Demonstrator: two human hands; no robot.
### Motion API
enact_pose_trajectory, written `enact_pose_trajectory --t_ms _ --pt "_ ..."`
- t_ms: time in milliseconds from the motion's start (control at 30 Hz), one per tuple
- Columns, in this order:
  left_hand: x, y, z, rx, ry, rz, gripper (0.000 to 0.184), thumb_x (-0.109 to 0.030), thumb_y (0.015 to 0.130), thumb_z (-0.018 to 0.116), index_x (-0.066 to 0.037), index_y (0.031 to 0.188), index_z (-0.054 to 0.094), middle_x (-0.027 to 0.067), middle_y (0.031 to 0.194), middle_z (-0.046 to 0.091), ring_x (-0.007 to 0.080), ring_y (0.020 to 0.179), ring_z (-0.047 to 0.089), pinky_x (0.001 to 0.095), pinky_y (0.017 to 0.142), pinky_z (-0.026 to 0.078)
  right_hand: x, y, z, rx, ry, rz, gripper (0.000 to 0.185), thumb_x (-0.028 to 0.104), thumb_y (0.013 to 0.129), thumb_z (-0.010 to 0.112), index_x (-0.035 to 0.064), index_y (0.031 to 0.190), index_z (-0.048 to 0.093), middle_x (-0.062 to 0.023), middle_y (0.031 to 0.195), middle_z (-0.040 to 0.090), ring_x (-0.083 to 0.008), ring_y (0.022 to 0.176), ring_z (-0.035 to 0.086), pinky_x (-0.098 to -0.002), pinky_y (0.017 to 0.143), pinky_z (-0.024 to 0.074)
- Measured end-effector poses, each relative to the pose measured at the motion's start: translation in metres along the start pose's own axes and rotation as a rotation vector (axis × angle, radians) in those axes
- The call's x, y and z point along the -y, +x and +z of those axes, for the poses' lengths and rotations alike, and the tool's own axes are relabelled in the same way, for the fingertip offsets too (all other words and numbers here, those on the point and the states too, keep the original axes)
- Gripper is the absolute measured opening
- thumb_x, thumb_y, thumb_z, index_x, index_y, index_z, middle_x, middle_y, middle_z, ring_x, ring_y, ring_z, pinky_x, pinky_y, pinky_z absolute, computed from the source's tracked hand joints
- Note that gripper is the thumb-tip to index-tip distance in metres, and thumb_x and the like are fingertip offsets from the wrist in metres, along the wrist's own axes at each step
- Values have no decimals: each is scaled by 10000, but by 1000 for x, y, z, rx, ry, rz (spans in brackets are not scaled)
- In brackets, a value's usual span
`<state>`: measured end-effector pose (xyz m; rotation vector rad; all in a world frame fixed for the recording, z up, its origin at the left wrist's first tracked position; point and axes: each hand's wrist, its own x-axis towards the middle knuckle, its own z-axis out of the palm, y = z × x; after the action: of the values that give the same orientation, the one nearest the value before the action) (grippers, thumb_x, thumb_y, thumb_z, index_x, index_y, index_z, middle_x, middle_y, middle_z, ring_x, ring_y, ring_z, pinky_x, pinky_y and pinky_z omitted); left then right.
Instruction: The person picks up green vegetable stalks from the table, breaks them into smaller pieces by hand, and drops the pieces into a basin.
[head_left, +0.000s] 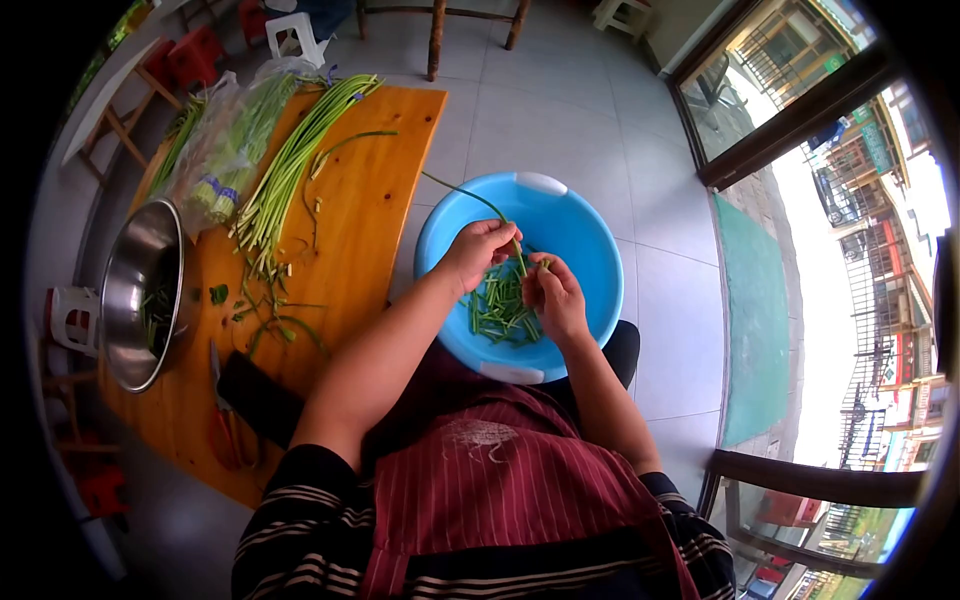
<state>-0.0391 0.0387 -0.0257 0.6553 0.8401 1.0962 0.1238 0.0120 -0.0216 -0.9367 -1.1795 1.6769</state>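
My left hand (pixel 483 255) is closed around a long green garlic scape (pixel 462 189), whose thin end reaches up and left past the rim. Close beside it, my right hand (pixel 557 297) pinches the lower end of a garlic scape; whether that piece is still joined to the long stem is hard to make out. Both hands are over a light blue plastic basin (pixel 602 235). Short garlic scape pieces (pixel 497 308) lie in a pile at its bottom.
On the wooden table (pixel 385 185) to the left lie a bundle of garlic scapes (pixel 300 165), bagged greens (pixel 240 140), scraps, orange-handled scissors (pixel 222 425) and a black object (pixel 258 397). A steel bowl (pixel 125 360) holds dark greens. Glass doors stand at right.
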Motion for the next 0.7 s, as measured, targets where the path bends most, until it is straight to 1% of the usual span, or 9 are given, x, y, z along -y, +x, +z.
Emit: enact_pose_trajectory --t_ms 33,167,267,367,467,567,633,667,700 --pt "1 -1 3 2 -2 2 182 -241 854 494 -110 755 574 -16 729 568 62 686 491 213 652 359 3 5 1 -117 163 185 187 169 899 388 31 956 500 -50 763 524 -107 596 472 -216 533 390" --pt "3 -4 6 54 130 -79 163 -228 840 512 -99 781 592 -19 780 576 58 735 469 206 648 338 15 9 4 -29 262 351 234 202 893 408 15 993 507 -28 757 505 -113 626 493 -210 575 424" --pt "3 -2 4 47 220 -27 177 -229 839 514 -77 813 602 -17 780 571 59 731 464 204 638 345 15 10 -2 150 157 410 213 189 885 419 15 963 515 -29 724 495 -109 608 477 -206 540 398" --pt "4 -2 4 136 171 -42 201 -230 838 519 -52 853 611 -9 779 563 57 733 455 205 620 352 15 10 -1 139 184 419 179 162 868 433 16 915 524 -27 675 485 -103 562 454 -210 488 362" --pt "0 -2 6 -20 217 -28 184 -226 841 523 -69 900 600 -3 829 562 88 776 491 217 700 369 3 15 -9 144 85 396 151 134 846 434 19 848 533 -16 616 469 -96 499 425 -211 445 331" --pt "0 -2 8 -125 180 146 185 -204 837 533 -40 868 613 -3 812 572 89 740 506 227 668 395 2 16 -5 100 -229 326 151 119 825 429 24 786 541 -4 571 463 -94 457 411 -217 423 324" --pt "6 -6 16 -139 602 423 146 -164 819 555 -35 823 623 24 790 581 118 726 531 257 669 419 -13 24 -10 40 -310 303 145 127 817 434 31 760 526 0 553 446 -86 445 394 -220 411 305" --pt "9 -8 19 -138 602 423 146 -164 819 555 -35 823 623 24 790 581 118 726 531 257 669 419 -19 27 -14 -19 -391 280 145 136 810 438 37 733 511 5 534 429 -78 433 377 -223 399 286" --pt "12 -11 23 -93 786 572 111 -144 804 568 -52 824 628 42 786 578 145 731 542 257 673 425 -18 27 -15 -20 -390 278 145 136 810 438 37 733 511 5 534 429 -78 433 377 -223 399 286"
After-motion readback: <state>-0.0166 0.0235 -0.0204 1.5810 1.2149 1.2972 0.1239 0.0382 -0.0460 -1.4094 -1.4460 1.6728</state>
